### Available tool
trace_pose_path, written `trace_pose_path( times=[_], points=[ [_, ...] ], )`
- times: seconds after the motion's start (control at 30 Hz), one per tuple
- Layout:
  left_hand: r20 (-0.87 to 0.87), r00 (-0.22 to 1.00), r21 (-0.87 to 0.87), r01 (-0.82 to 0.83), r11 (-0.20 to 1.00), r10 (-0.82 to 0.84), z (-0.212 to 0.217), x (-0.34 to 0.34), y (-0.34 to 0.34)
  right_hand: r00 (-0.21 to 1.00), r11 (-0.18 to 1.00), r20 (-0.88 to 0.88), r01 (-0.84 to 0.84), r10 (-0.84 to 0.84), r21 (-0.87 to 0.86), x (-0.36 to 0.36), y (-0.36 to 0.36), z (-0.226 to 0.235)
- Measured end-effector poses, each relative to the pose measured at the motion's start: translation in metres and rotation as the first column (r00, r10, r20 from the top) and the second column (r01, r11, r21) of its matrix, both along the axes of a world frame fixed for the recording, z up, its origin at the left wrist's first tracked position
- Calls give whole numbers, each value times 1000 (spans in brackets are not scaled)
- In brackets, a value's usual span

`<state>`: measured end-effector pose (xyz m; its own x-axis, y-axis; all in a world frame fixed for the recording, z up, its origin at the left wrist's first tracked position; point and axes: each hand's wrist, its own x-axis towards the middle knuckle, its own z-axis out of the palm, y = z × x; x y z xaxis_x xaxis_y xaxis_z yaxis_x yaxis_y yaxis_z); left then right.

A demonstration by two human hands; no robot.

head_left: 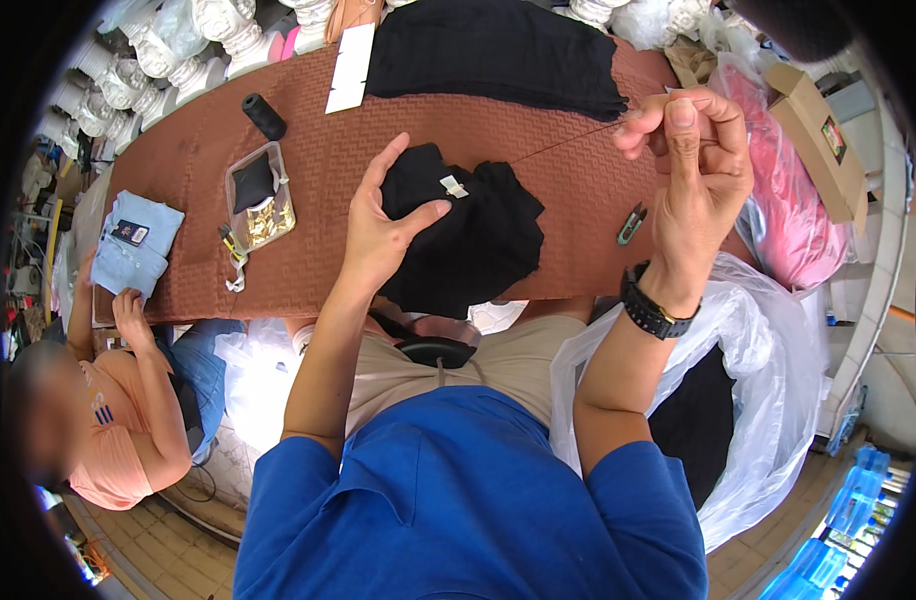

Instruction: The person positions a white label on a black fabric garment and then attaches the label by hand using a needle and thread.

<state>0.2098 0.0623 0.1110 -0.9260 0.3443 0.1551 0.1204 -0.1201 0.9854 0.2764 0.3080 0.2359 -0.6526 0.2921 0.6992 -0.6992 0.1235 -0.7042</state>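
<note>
My left hand (380,232) presses a folded black garment (475,238) onto the brown textured table cover (328,170). A small white label (454,186) lies on the garment near my thumb. My right hand (696,165), with a black watch on its wrist, is raised to the right and pinches a thin dark thread (568,143). The thread runs taut from those fingers down to the garment by the label. A needle cannot be made out.
Small thread snips (631,224) lie right of the garment. A stack of black cloth (498,50), a white paper strip (350,68), a black thread spool (264,116) and a clear box of gold parts (261,200) rest farther off. Another person (118,400) sits at left.
</note>
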Motion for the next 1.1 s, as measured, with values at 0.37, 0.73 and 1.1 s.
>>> trace_pose_path(
  times=[0.37,0.73,1.1],
  points=[
    [-242,969,-141,-94,986,57,-25,-9,0,837,961,480,-273,262,-47,3,-27,-35],
    [-746,476,-586,-137,799,-466,-33,11,10,506,974,861,165,50,-153,-17,1,-179],
    [-439,831,-416,147,897,-340,-71,57,-12,222,984,968,159,-121,86,16,31,-201]
  ],
)
